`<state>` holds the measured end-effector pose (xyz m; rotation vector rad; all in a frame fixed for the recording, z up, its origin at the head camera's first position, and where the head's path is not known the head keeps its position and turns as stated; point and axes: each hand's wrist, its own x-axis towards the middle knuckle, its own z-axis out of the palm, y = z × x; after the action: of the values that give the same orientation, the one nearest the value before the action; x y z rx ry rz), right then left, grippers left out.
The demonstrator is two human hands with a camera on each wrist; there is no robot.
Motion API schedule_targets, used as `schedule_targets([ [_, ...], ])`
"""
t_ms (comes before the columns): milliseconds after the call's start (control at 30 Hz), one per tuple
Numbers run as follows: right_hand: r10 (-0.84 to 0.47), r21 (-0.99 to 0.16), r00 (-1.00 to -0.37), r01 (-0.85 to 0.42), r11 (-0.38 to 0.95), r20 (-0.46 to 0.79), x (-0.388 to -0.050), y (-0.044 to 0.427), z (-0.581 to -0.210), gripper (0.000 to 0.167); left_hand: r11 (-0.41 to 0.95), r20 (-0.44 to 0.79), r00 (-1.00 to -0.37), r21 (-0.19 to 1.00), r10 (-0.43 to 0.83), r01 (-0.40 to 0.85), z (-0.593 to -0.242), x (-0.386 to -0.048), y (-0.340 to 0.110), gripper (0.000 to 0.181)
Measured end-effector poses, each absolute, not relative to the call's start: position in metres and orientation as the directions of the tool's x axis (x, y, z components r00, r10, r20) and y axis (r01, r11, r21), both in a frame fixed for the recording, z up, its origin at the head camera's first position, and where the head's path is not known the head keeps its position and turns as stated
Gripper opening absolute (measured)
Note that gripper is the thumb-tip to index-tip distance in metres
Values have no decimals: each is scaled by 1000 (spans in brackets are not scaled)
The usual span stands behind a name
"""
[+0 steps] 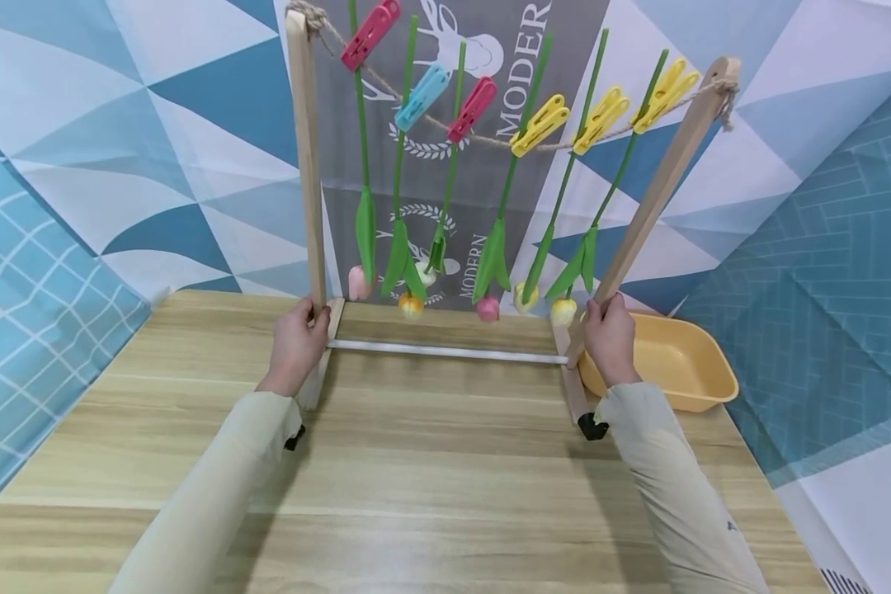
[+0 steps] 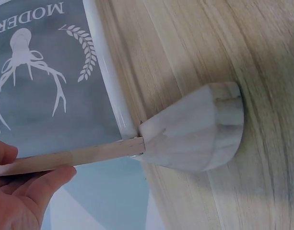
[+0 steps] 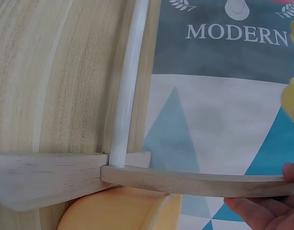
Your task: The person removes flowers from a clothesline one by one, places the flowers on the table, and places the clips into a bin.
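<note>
A wooden frame stands at the table's back, its left post [image 1: 308, 165] and right post [image 1: 657, 190] joined low down by a white rod [image 1: 445, 351]. My left hand [image 1: 297, 342] grips the left post near its base; my right hand [image 1: 610, 337] grips the right post likewise. Between the post tops hangs a twine [image 1: 490, 140]. Red, blue and yellow clothespins, such as the blue one [image 1: 423, 96], hold several tulips upside down on it, among them a pink one [image 1: 487, 309]. The left wrist view shows fingers [image 2: 51, 184] around the post; the right wrist view shows fingers [image 3: 254, 211] beneath it.
An orange basin [image 1: 713, 396] stands at the back right, just beyond the right post's foot. Patterned cloth [image 1: 223, 107] hangs behind the table [image 1: 445, 478]. Black pieces [image 1: 592, 426] cover the front ends of the frame's feet.
</note>
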<state>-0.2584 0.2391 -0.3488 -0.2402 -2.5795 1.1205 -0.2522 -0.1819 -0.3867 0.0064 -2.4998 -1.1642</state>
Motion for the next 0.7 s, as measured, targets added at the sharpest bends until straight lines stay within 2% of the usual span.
schedule_targets([
  [700,266,-719,-936,21,694,230,-249,240,-344,38,649,344,-921,746,-184,149,-381,-240,-181,25],
])
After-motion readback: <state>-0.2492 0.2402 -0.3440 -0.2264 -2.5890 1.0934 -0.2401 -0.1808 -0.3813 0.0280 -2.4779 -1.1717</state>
